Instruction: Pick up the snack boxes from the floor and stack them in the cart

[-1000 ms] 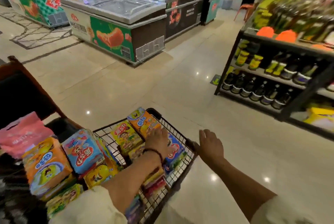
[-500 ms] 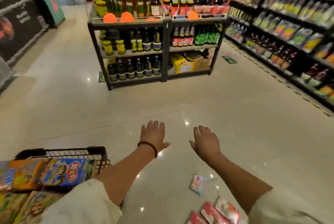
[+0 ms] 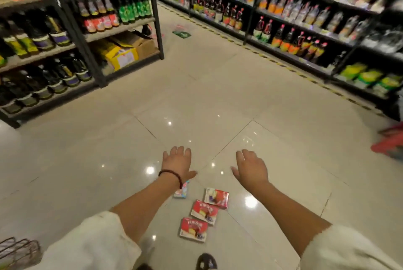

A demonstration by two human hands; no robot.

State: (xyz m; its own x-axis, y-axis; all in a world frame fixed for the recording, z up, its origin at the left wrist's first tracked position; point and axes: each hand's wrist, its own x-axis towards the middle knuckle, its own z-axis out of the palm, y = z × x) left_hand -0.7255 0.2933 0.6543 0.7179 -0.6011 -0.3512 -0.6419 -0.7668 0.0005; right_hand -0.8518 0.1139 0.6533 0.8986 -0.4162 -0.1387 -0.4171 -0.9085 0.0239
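**Four snack boxes on the floor, both hands empty**

Ok so here's what I'm looking at from the head cam. Both hands are stretched out in front, palms down, over the shiny tiled floor [image 3: 283, 99]. The left hand [image 3: 177, 164] has its fingers straight and spread, nothing in the grip, and there's one dark bead bracelet [image 3: 171, 176] on that wrist. The right hand [image 3: 250, 168] is the same deal, fingers apart and holding nothing.

Boxes, counted: three red snack boxes lying flat between the forearms, first [image 3: 216, 197], second [image 3: 204, 212], third [image 3: 193, 229], in a loose diagonal line, the first two overlapping at a corner. Then one pink-and-blue snack box [image 3: 181, 191], partly hidden under the left wrist. So four on the floor.

The cart [image 3: 18, 250] only shows as a bit of wire at the bottom left corner, well apart from the boxes. Bottle shelves [image 3: 72, 29] stand on the left, and more along the right, all pretty blurry.
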